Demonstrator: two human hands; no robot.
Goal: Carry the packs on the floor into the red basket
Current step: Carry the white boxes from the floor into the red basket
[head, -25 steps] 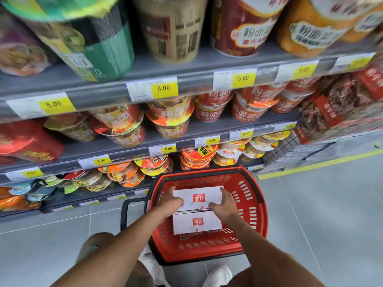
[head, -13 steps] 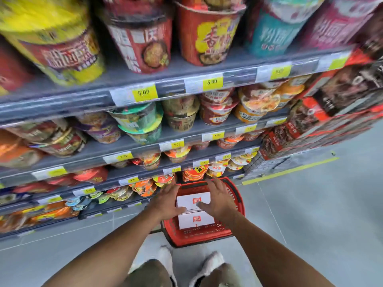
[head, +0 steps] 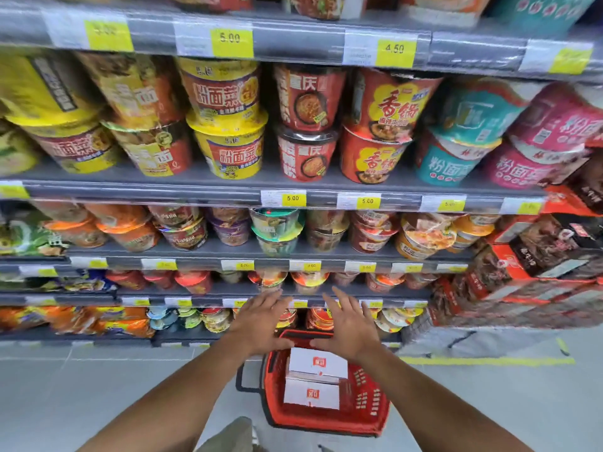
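Two white packs (head: 314, 380) lie flat in the red basket (head: 365, 419), one behind the other, each with a small red square logo on top; the far pack overlaps the near one's back edge. They fill the left and middle of the basket; red slotted wall shows on the right. Basket sits on grey floor (head: 489, 412) in front of the shelves (head: 261, 194), black handle (head: 243, 380) sticking out on its left.

Left hand (head: 261, 324) and right hand (head: 350, 327) both empty, palms down, fingers spread wide and pointing forward toward the shelves. Both forearms reach out straight from the bottom of view. Hands appear over the basket's far rim, above the packs, not touching them. Noodle cups (head: 235, 145) with yellow price tags (head: 293, 199) fill the shelves.
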